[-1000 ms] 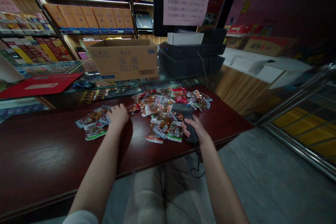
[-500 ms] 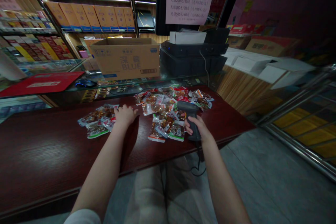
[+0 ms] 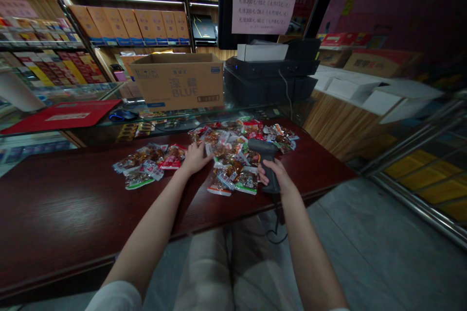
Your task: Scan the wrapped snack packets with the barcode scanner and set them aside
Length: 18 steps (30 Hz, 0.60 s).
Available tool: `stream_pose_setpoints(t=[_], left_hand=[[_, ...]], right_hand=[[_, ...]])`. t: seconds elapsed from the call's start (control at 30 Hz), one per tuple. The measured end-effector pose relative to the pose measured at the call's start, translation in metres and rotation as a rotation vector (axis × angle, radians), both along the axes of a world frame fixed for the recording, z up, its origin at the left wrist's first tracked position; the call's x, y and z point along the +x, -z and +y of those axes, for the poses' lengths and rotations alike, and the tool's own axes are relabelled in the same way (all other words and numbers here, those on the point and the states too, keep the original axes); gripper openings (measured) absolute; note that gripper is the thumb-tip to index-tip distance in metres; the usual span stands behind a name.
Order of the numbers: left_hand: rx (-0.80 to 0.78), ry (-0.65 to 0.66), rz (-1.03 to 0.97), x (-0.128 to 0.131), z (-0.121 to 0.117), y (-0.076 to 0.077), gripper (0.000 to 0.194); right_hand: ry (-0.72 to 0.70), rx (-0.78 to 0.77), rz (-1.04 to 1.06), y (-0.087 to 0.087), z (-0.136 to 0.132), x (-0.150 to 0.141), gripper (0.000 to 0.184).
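Note:
My right hand [image 3: 280, 175] is wrapped round the grip of a dark grey handheld barcode scanner [image 3: 263, 147]. Its head points left over a large pile of small clear snack packets [image 3: 229, 167] with brown contents. My left hand [image 3: 196, 158] reaches to the left edge of that pile, thumb and fingers apart, beside the white end of a packet. Whether the fingertips touch it is hard to make out. Left of this hand lies a smaller group of packets [image 3: 140, 165], with a red packet [image 3: 172, 157] at its right side.
The packets lie on a dark red wooden table [image 3: 73, 214]. Behind it, a glass counter carries an open cardboard box [image 3: 178, 82], a mouse [image 3: 123, 115], a red mat [image 3: 62, 115] and black till equipment [image 3: 270, 82]. The scanner's cable [image 3: 275, 233] hangs over the front edge.
My left hand has moved right, from the smaller group to the large pile. A red packet now shows where the hand was. My right hand still holds the scanner, nearly unmoved.

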<state>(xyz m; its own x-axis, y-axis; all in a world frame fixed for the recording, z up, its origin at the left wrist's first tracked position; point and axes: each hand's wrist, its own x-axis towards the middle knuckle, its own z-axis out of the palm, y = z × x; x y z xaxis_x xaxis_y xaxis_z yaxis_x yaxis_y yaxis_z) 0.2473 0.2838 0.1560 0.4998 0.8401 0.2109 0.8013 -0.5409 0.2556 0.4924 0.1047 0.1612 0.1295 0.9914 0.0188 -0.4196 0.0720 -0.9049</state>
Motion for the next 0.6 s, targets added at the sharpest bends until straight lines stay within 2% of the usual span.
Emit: stream_pose_setpoints(t=[0.3,0.43,0.5,0.6], left_hand=[[-0.157,-0.113,-0.151,0.004,0.004,0.004,0.059],[-0.160,-0.165,-0.273,0.010,0.002,0.004,0.060],[-0.180,-0.142,-0.418,0.012,0.004,0.005,0.056],[-0.325,-0.010,-0.781,0.016,0.006,0.005,0.046]], right_hand=[[0.000,0.000,-0.006,-0.001,-0.001,0.000,0.036],[0.006,0.006,-0.007,-0.001,-0.001,-0.001,0.036],[0.006,0.008,-0.005,-0.001,-0.001,-0.001,0.036],[-0.001,0.011,-0.005,0.000,-0.001,-0.001,0.036]])
